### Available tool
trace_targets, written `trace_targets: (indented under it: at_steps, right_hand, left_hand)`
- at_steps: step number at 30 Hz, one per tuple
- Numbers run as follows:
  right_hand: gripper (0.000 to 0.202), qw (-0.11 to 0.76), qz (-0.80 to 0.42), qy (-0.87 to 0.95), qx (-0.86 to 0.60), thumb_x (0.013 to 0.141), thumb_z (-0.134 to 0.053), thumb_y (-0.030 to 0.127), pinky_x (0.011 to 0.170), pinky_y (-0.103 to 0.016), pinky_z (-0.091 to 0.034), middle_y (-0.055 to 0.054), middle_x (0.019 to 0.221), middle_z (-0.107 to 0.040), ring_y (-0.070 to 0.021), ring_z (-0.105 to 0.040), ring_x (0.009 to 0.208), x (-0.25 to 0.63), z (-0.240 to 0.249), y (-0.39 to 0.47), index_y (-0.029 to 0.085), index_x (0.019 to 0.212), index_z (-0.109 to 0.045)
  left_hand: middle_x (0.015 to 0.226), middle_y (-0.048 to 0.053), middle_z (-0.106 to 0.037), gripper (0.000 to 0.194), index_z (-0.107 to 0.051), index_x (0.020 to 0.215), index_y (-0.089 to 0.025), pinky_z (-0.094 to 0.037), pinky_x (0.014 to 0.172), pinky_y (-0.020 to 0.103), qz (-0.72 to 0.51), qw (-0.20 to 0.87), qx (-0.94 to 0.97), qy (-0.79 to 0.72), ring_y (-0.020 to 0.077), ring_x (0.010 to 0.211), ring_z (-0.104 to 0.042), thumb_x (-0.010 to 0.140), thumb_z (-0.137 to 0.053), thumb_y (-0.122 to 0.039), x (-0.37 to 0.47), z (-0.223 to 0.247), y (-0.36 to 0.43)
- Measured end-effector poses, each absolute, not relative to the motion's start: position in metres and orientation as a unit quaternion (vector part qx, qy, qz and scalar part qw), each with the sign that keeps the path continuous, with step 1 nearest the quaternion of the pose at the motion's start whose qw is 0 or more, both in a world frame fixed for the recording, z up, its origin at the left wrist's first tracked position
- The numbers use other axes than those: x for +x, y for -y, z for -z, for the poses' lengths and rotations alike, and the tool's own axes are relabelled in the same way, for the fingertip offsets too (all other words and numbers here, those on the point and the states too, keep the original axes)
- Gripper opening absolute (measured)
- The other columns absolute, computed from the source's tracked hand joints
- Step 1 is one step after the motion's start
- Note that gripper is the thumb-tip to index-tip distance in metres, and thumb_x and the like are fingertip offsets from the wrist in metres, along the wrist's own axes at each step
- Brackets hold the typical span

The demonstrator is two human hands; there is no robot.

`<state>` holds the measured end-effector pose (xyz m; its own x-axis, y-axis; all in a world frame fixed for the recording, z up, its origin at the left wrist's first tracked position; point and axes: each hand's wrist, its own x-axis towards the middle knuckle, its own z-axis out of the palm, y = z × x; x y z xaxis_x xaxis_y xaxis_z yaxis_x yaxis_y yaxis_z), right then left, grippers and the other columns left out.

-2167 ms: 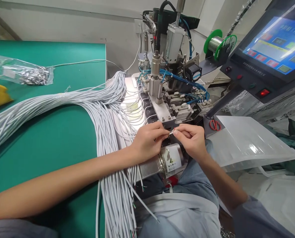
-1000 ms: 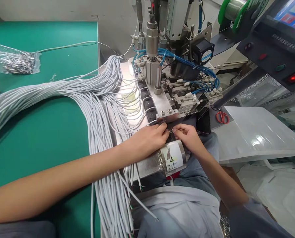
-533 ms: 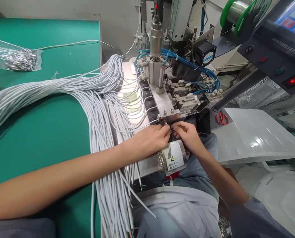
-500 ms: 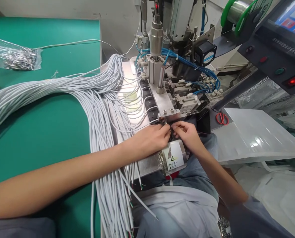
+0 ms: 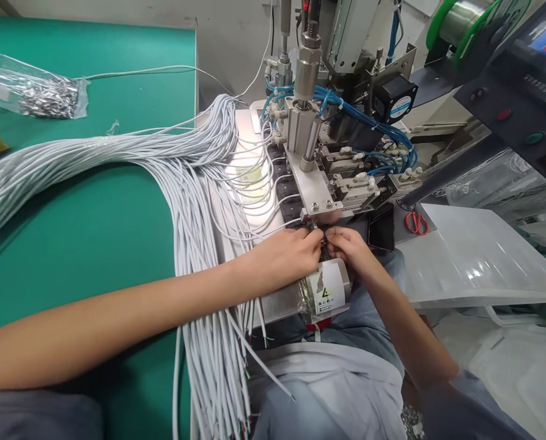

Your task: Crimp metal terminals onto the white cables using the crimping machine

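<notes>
At the front end of the machine's row of black fixtures [image 5: 291, 201], both of my hands work close together. My left hand [image 5: 298, 252] is closed, its fingertips pinched at the fixture; whatever they grip is hidden. Just right of it, my right hand [image 5: 350, 249] pinches too, with a tiny dark or metallic part at its fingertips that is too small to name. White cables [image 5: 203, 226] pass under my left forearm, and several single ones curve into the fixtures. Below my hands sits a metal cylinder with a white label [image 5: 328, 290].
The soldering machine [image 5: 307, 134] with blue air hoses rises just beyond my hands. A solder wire spool [image 5: 460, 24] and control box [image 5: 520, 110] stand at the right, above red scissors [image 5: 416, 223]. A bag of metal connectors [image 5: 52, 98] lies on the green mat [image 5: 93, 244].
The view has shifted slightly, so most things appear a little further right. My right fingertips have moved a bit closer to my left ones, and both hands stay at the fixture.
</notes>
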<state>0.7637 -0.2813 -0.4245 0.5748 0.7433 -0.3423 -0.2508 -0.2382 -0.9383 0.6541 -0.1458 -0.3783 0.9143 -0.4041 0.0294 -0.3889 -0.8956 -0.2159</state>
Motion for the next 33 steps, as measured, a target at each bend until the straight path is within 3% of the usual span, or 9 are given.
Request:
trace_targets:
  at_steps: [5,13,16,19,23,26,29,33]
  right_hand:
    - [0.032,0.580,-0.402,0.242,-0.667,0.072,-0.055,0.041,0.044,-0.022,-0.018,0.008,0.049,-0.030,-0.0059,-0.024,0.044,0.766,0.429,0.280,0.020,0.056,-0.037]
    - [0.025,0.535,-0.226,0.290,-0.761,0.081,-0.048,0.032,0.051,-0.025,-0.030,0.004,0.055,-0.040,-0.0108,-0.037,0.054,0.762,0.432,0.287,0.019,0.059,-0.046]
    - [0.025,0.526,-0.152,0.304,-0.779,0.087,-0.043,0.032,0.060,-0.026,-0.038,-0.001,0.074,-0.056,-0.0136,-0.050,0.067,0.753,0.427,0.293,0.018,0.079,-0.061]
    - [0.032,0.507,-0.153,0.377,-0.760,0.092,-0.039,0.034,0.077,-0.030,-0.044,-0.006,0.098,-0.061,-0.0174,-0.056,0.091,0.748,0.421,0.298,0.019,0.100,-0.067]
    - [0.034,0.469,-0.144,0.432,-0.757,0.093,-0.040,0.035,0.089,-0.035,-0.043,-0.007,0.101,-0.059,-0.0191,-0.055,0.099,0.750,0.418,0.302,0.021,0.101,-0.070]
    - [0.032,0.452,-0.134,0.453,-0.757,0.092,-0.042,0.034,0.091,-0.037,-0.043,-0.007,0.103,-0.059,-0.0204,-0.055,0.102,0.751,0.417,0.303,0.022,0.097,-0.071]
    - [0.030,0.492,-0.078,0.419,-0.759,0.091,-0.043,0.031,0.088,-0.036,-0.045,-0.008,0.102,-0.060,-0.0206,-0.056,0.101,0.746,0.416,0.307,0.021,0.094,-0.071]
    - [0.026,0.558,0.020,0.319,-0.766,0.090,-0.043,0.025,0.064,-0.030,-0.048,-0.004,0.076,-0.061,-0.0160,-0.059,0.071,0.717,0.412,0.321,0.021,0.089,-0.069]
  left_hand:
    - [0.068,0.008,-0.058,0.011,-0.060,0.071,-0.010,-0.041,0.053,0.028,0.021,0.118,-0.979,-0.165,0.0187,0.067,-0.059,0.078,-0.054,-0.004,0.648,0.370,0.148]
    - [0.058,0.005,-0.054,0.017,-0.056,0.060,-0.012,-0.036,0.046,0.026,0.021,0.153,-0.980,-0.122,0.0164,0.056,-0.057,0.073,-0.059,-0.001,0.641,0.370,0.153]
    - [0.057,0.005,-0.054,0.017,-0.057,0.060,-0.011,-0.035,0.045,0.026,0.032,0.160,-0.979,-0.119,0.0169,0.055,-0.057,0.072,-0.057,0.000,0.641,0.372,0.156]
    - [0.057,0.005,-0.054,0.017,-0.057,0.061,-0.011,-0.035,0.045,0.026,0.033,0.163,-0.979,-0.119,0.0163,0.054,-0.056,0.073,-0.055,0.001,0.640,0.372,0.157]
    - [0.059,0.005,-0.053,0.018,-0.057,0.062,-0.011,-0.035,0.047,0.027,0.031,0.158,-0.979,-0.122,0.0161,0.057,-0.055,0.075,-0.055,-0.001,0.640,0.372,0.156]
    - [0.063,0.006,-0.054,0.016,-0.058,0.063,-0.011,-0.035,0.049,0.028,0.034,0.141,-0.981,-0.128,0.0173,0.062,-0.056,0.076,-0.056,-0.002,0.639,0.370,0.155]
    - [0.068,0.007,-0.056,0.014,-0.059,0.065,-0.011,-0.035,0.051,0.028,0.033,0.130,-0.983,-0.122,0.0200,0.069,-0.057,0.074,-0.058,-0.001,0.638,0.368,0.153]
    - [0.073,0.009,-0.059,0.014,-0.062,0.075,-0.010,-0.029,0.046,0.027,-0.008,0.130,-0.989,-0.067,0.0211,0.068,-0.058,0.075,-0.054,0.002,0.639,0.365,0.151]
